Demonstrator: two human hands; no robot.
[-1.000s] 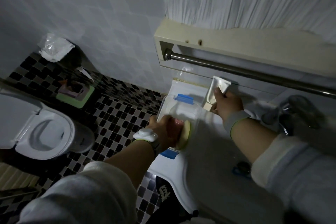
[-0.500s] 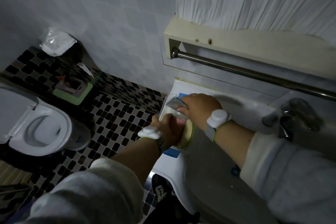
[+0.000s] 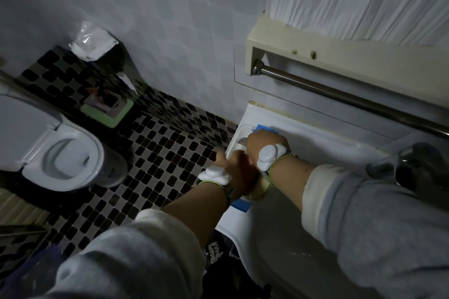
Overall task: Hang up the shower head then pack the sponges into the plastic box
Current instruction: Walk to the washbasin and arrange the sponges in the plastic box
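A clear plastic box [image 3: 237, 134] with blue clips [image 3: 267, 127] sits on the left rim of the white sink [image 3: 323, 145]. Both my hands are at the box and hide most of it. My left hand [image 3: 234, 168] grips a yellow sponge [image 3: 259, 190] at the box's near side. My right hand [image 3: 266, 142] reaches over the box's far side with its fingers curled down on a pale sponge [image 3: 243, 141]; only a corner of that sponge shows. I cannot pick out the shower head.
A chrome tap fitting [image 3: 413, 167] stands at the right of the sink. A steel towel bar [image 3: 340, 91] runs along the wall above. On the checkered floor to the left are a toilet [image 3: 60, 153] and a green-rimmed bin [image 3: 108, 110].
My right hand carried the pale sponge from the wall side of the sink down and left to the box. My left hand stayed at the box with the yellow sponge.
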